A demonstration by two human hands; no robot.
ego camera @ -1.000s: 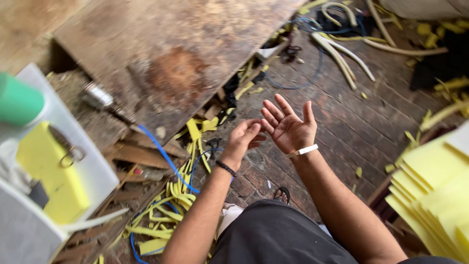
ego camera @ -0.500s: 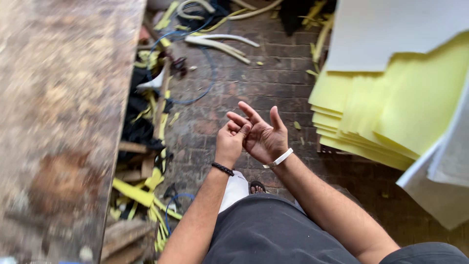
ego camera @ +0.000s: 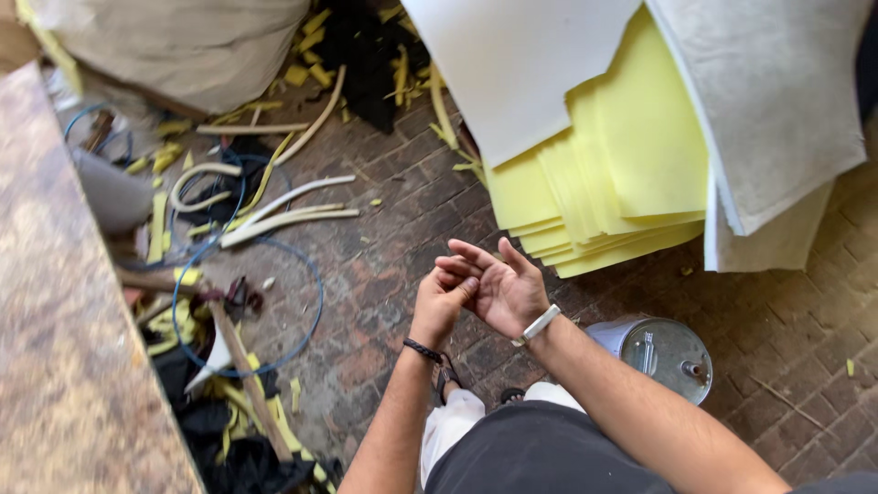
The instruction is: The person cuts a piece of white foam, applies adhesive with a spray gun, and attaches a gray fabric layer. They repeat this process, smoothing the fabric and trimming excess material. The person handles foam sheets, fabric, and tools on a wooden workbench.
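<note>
The left hand is pressed, fingers curled, against the open palm of the right hand, with anything between them hidden, above bare brick floor, while yellow foam sheets are stacked at two o'clock and a metal can, partly covered by the forearm, sits at four o'clock.

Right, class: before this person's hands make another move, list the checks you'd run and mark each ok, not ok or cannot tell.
1. Left hand holds nothing: ok, only its fingertips touch the right palm.
2. Right hand holds nothing: ok, palm open.
3. Yellow foam sheets stacked, apart from the hands: ok.
4. Metal can upright beside the right forearm: ok.
5. Brick floor free of scraps: not ok, strips and a blue wire loop lie about.
</note>
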